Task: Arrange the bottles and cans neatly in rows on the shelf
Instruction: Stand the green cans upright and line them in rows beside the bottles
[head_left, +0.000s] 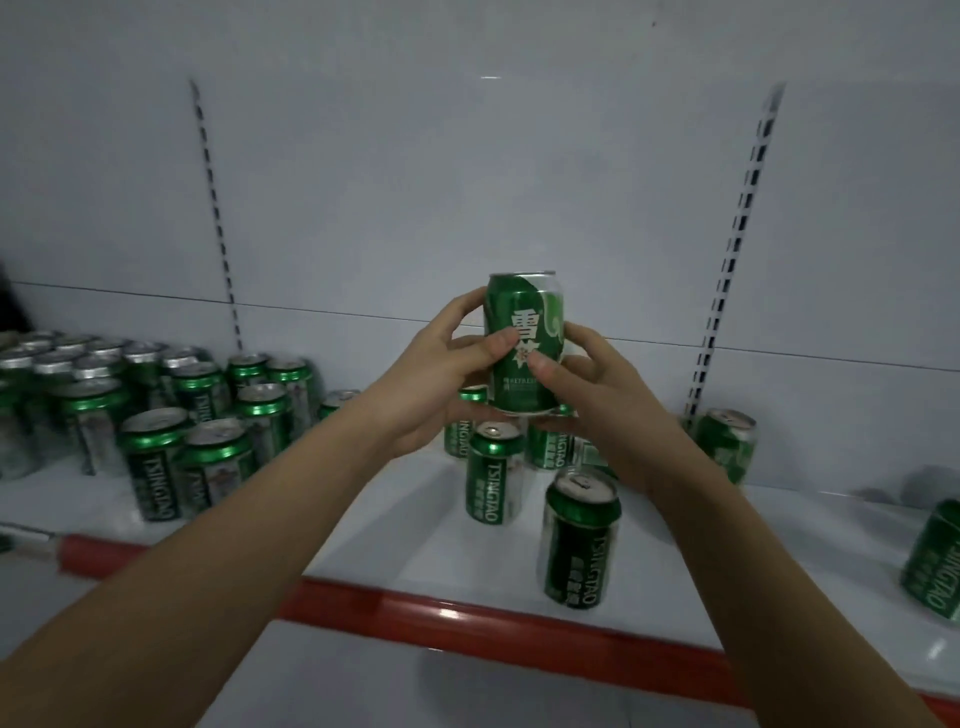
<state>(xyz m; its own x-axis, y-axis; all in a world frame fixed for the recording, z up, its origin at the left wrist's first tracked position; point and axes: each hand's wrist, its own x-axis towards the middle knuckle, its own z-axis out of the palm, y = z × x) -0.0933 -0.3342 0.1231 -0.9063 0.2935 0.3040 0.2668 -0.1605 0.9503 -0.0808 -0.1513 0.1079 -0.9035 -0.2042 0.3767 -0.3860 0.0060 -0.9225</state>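
Note:
I hold a green beer can (524, 312) upright in the air above the white shelf (405, 519). My left hand (441, 374) grips its left side with the thumb across the label. My right hand (587, 384) grips its right side and bottom. Below my hands stand loose green Tsingtao cans, one in the middle (493, 473) and one nearer the front (579, 540). A packed group of green cans (156, 410) stands in rows on the shelf's left part.
The shelf has a red front edge (467, 618) and a white back panel with two slotted uprights (737, 244). One can (727, 441) stands by the right upright, and another (935, 561) leans at the far right edge.

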